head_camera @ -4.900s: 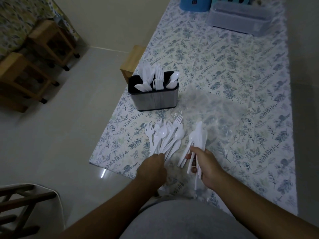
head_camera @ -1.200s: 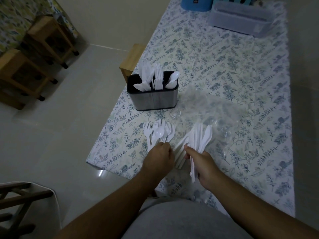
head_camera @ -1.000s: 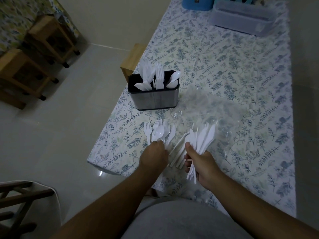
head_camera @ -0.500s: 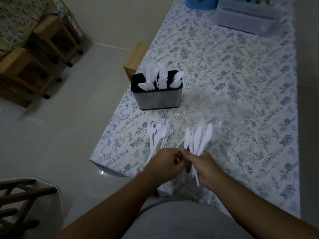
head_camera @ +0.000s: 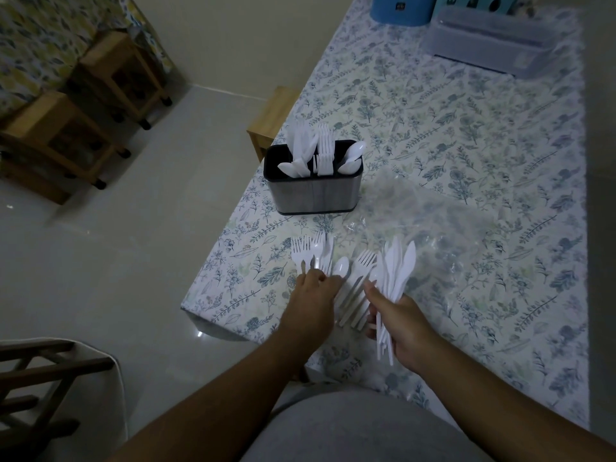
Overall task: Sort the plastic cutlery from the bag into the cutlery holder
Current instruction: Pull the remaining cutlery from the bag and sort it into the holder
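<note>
**Knives gathered in the right hand, the left reaching into the loose cutlery**

From the head camera, we look down on a table covered with a leaf-patterned cloth, which fills the right and centre of the frame. Our right hand, at lower centre right, is clenched around a bundle of white plastic knives, blades fanned upward and handles poking out below the palm. Our left hand, just left of it, rests palm down on the loose cutlery lying near the table's front edge; its fingers curl over the handles of a cluster of forks, but we cannot tell whether they actually pinch any one piece. Between the two hands lie a spoon, a further fork and several handles flat on the cloth.

The clear plastic bag lies crumpled and flat on the cloth to the right of centre, behind the knives. Above the hands, at centre frame, the cutlery holder stands upright, a steel-sided box with a black rim; knives, forks and spoons already stand in it, left to right.

At the upper right sit a clear lidded container and a blue tub. Wooden stools stand on the floor at upper left.
</note>
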Action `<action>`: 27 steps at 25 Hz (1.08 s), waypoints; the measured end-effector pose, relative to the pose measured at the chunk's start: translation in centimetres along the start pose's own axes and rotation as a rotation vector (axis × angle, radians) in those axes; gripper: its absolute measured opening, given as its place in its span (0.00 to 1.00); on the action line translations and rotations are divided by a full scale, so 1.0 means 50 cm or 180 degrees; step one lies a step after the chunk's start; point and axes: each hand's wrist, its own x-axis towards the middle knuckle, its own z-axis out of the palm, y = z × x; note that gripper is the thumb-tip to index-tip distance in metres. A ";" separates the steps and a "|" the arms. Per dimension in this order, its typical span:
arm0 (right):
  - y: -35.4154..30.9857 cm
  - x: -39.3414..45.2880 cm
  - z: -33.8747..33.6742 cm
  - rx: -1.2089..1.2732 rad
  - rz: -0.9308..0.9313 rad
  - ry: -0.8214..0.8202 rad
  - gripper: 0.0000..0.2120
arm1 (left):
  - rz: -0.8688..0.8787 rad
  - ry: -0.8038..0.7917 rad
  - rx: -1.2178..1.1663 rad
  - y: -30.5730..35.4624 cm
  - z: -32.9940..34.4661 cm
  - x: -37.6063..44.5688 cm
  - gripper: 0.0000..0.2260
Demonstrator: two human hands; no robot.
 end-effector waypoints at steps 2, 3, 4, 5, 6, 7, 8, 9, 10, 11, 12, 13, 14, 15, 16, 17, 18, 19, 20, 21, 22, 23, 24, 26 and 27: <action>0.001 -0.001 -0.001 0.0211 0.0044 -0.0058 0.18 | -0.0147 0.0140 -0.0379 -0.017 -0.006 0.002 0.18; 0.002 -0.001 -0.001 0.0190 0.0046 -0.0072 0.18 | -0.0274 0.0266 -0.0569 -0.023 -0.011 0.001 0.17; 0.003 -0.001 -0.002 0.0139 0.0032 -0.0091 0.18 | -0.0411 0.0409 -0.0734 -0.027 -0.016 -0.002 0.15; 0.004 -0.001 -0.004 0.0098 0.0001 -0.0089 0.18 | -0.0568 0.0575 -0.0901 -0.031 -0.020 -0.003 0.14; 0.005 0.000 -0.005 0.0087 -0.0027 -0.0086 0.18 | -0.0744 0.0737 -0.1060 -0.034 -0.024 -0.003 0.12; 0.006 0.001 -0.007 0.0088 -0.0055 -0.0062 0.17 | -0.0939 0.0852 -0.1227 -0.039 -0.026 -0.002 0.12; 0.007 0.001 -0.008 0.0080 -0.0077 -0.0028 0.16 | -0.1116 0.0898 -0.1290 -0.043 -0.028 -0.002 0.12; 0.007 0.002 -0.009 0.0074 -0.0096 0.0005 0.15 | -0.1207 0.0953 -0.1185 -0.048 -0.030 -0.002 0.13; 0.007 0.001 -0.009 0.0091 -0.0096 0.0031 0.15 | -0.1196 0.0970 -0.0907 -0.054 -0.029 -0.003 0.12; 0.006 0.001 -0.008 0.0110 -0.0085 0.0046 0.15 | -0.1103 0.0939 -0.0596 -0.056 -0.029 -0.006 0.10; 0.006 0.000 -0.006 0.0134 -0.0062 0.0048 0.14 | -0.1008 0.0793 -0.0363 -0.053 -0.029 -0.010 0.07; 0.004 -0.002 -0.003 0.0179 -0.0019 0.0042 0.15 | -0.0971 0.0519 -0.0181 -0.045 -0.030 -0.015 0.08; 0.002 -0.005 0.000 0.0241 0.0034 0.0034 0.16 | -0.0984 0.0191 0.0001 -0.037 -0.030 -0.020 0.12; -0.001 -0.007 0.002 0.0288 0.0076 0.0031 0.18 | -0.1026 -0.0080 0.0167 -0.030 -0.030 -0.023 0.15; -0.003 -0.009 0.005 0.0292 0.0092 0.0028 0.18 | -0.1056 -0.0244 0.0281 -0.027 -0.033 -0.024 0.16; -0.004 -0.010 0.004 0.0265 0.0078 0.0027 0.18 | -0.1062 -0.0303 0.0303 -0.027 -0.035 -0.021 0.16; -0.004 -0.011 0.005 0.0247 0.0052 0.0020 0.17 | -0.1043 -0.0286 0.0232 -0.026 -0.038 -0.018 0.14; -0.003 -0.011 0.006 0.0230 0.0028 0.0018 0.17 | -0.0977 -0.0237 0.0087 -0.022 -0.042 -0.015 0.13; -0.003 -0.011 0.005 0.0202 0.0013 0.0024 0.17 | -0.0815 -0.0164 -0.0057 -0.012 -0.045 -0.011 0.13; -0.002 -0.012 0.006 0.0183 0.0005 0.0031 0.17 | -0.0590 -0.0064 -0.0174 -0.001 -0.045 -0.006 0.14; -0.002 -0.013 0.007 0.0196 -0.0008 0.0028 0.17 | -0.0390 0.0049 -0.0266 0.009 -0.045 0.001 0.14; -0.004 -0.015 0.007 0.0232 -0.0027 0.0009 0.16 | -0.0298 0.0160 -0.0318 0.017 -0.045 0.009 0.14; -0.006 -0.017 0.008 0.0259 -0.0048 -0.0013 0.15 | -0.0351 0.0223 -0.0314 0.019 -0.045 0.018 0.13; -0.010 -0.018 0.007 0.0265 -0.0085 -0.0016 0.16 | -0.0598 0.0161 -0.0089 0.006 -0.045 0.035 0.12; -0.010 -0.017 0.006 0.0247 -0.0083 0.0007 0.17 | -0.0695 0.0043 0.0091 -0.004 -0.043 0.041 0.12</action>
